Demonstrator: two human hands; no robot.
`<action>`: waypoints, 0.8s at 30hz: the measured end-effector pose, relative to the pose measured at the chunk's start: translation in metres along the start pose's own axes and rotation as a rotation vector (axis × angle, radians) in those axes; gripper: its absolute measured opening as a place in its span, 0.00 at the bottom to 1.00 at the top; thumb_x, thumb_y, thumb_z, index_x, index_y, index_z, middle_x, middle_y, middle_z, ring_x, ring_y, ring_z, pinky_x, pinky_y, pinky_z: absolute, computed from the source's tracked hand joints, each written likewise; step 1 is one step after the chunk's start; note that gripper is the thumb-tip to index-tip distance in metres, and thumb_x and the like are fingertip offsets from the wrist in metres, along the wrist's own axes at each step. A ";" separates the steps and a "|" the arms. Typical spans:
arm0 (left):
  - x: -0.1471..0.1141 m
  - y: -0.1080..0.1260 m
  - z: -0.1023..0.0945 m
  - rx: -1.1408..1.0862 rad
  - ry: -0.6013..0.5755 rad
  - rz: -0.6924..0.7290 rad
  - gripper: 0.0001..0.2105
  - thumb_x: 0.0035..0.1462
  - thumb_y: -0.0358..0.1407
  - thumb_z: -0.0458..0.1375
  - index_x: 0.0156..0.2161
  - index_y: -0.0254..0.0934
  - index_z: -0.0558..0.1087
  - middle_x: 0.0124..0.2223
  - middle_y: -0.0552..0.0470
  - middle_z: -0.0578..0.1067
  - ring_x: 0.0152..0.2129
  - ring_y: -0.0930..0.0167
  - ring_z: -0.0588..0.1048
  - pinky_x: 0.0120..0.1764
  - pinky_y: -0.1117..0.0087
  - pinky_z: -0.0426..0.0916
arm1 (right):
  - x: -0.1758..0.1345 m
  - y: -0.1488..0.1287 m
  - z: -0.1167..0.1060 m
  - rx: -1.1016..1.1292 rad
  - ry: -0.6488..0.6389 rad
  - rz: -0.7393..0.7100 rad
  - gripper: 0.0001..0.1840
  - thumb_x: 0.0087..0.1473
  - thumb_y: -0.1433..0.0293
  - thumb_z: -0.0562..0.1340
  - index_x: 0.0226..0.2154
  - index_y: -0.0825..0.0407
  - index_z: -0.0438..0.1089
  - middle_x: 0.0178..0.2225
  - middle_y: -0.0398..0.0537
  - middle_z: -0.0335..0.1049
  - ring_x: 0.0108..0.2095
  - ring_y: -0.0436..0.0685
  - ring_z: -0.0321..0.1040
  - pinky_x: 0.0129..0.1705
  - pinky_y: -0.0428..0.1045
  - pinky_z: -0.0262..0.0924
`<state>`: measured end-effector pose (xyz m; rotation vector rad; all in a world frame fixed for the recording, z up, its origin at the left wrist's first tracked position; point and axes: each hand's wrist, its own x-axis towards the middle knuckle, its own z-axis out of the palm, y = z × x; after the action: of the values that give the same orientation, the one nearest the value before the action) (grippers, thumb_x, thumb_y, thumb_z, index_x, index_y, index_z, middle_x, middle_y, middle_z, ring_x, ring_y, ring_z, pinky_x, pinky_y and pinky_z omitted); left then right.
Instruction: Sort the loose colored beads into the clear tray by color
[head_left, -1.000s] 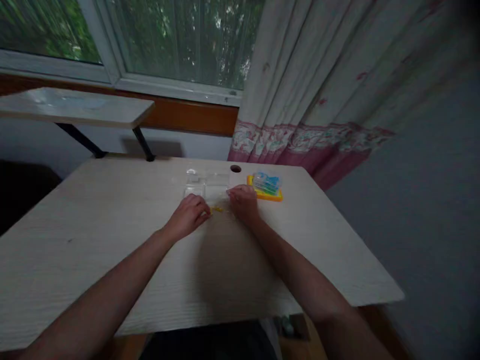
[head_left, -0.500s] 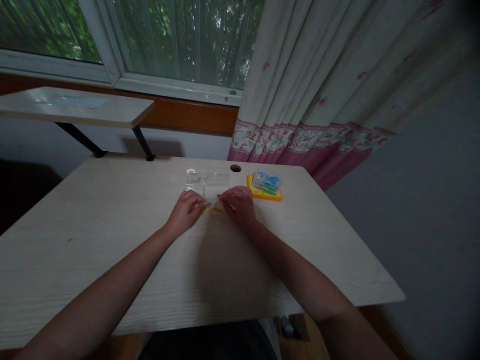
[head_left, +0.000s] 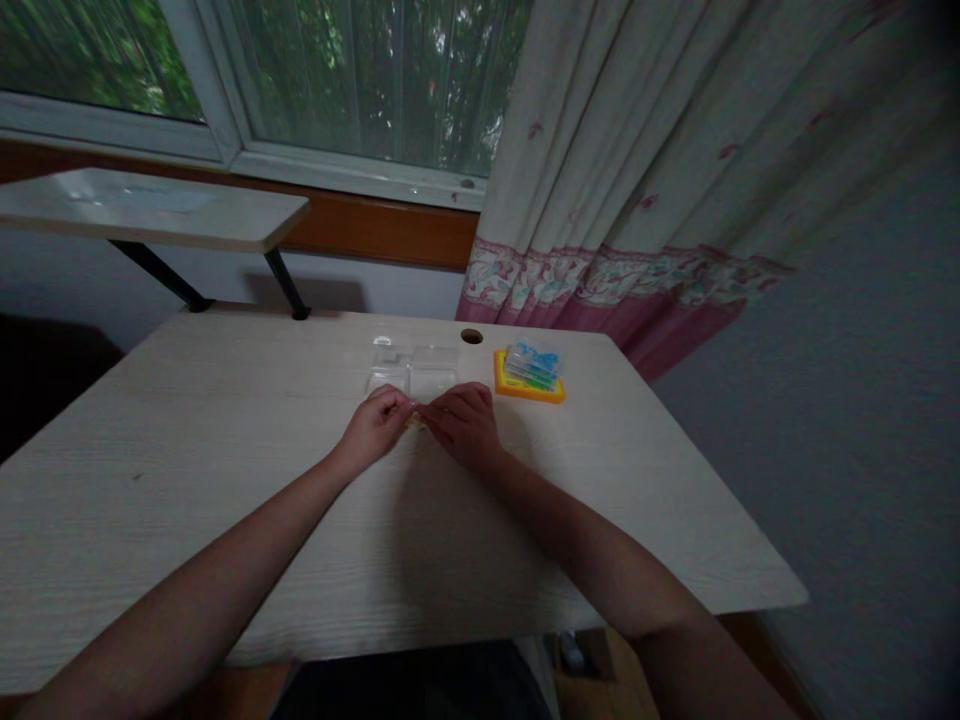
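Note:
My left hand [head_left: 376, 420] is closed in a pinch, its thumb and index fingertips in front of a clear plastic tray [head_left: 435, 357]. Something tiny seems to sit at those fingertips, too small to name. Fingertips of my right hand [head_left: 465, 422] meet the left ones from the right side, also pinched together; whatever they hold is hidden. Beneath the fingertips, small yellow pieces [head_left: 415, 424] lie on the desk, partly covered by my right hand. The tray lies behind both hands and has several compartments.
Right of my hands, clear cases with blue and green contents [head_left: 534, 364] rest on a yellow box [head_left: 529, 391]. A round hole [head_left: 472, 337] pierces the desk [head_left: 247, 440] near its back edge. A raised shelf [head_left: 165, 215] stands at the back left; a curtain [head_left: 600, 260] hangs behind.
My right hand has moved left, bringing its fingertips against those of my left hand. It now covers more of the yellow pieces. My left hand has barely moved.

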<state>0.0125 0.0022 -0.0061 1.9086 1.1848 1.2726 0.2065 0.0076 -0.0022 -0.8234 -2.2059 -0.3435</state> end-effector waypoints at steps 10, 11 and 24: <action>-0.001 0.002 -0.001 -0.026 -0.015 0.007 0.15 0.61 0.42 0.54 0.25 0.36 0.70 0.28 0.53 0.67 0.28 0.72 0.67 0.32 0.71 0.62 | -0.002 0.001 0.002 -0.030 -0.007 -0.011 0.06 0.59 0.65 0.63 0.38 0.42 0.76 0.34 0.42 0.75 0.41 0.53 0.64 0.52 0.54 0.50; -0.001 0.002 -0.002 -0.027 -0.015 0.009 0.16 0.61 0.42 0.54 0.25 0.36 0.70 0.28 0.52 0.67 0.28 0.72 0.67 0.32 0.71 0.62 | -0.002 0.001 0.002 -0.028 -0.005 -0.015 0.06 0.59 0.65 0.62 0.38 0.42 0.76 0.34 0.42 0.75 0.41 0.53 0.64 0.52 0.54 0.50; -0.001 -0.001 -0.007 0.061 -0.009 0.079 0.15 0.63 0.44 0.52 0.30 0.38 0.75 0.31 0.50 0.72 0.32 0.70 0.70 0.37 0.68 0.65 | -0.001 0.010 0.000 0.038 -0.060 0.105 0.08 0.61 0.65 0.60 0.39 0.41 0.77 0.35 0.43 0.75 0.42 0.54 0.65 0.52 0.55 0.50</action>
<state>0.0055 0.0020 -0.0044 2.0218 1.1664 1.2810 0.2134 0.0146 -0.0033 -0.9353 -2.2076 -0.2274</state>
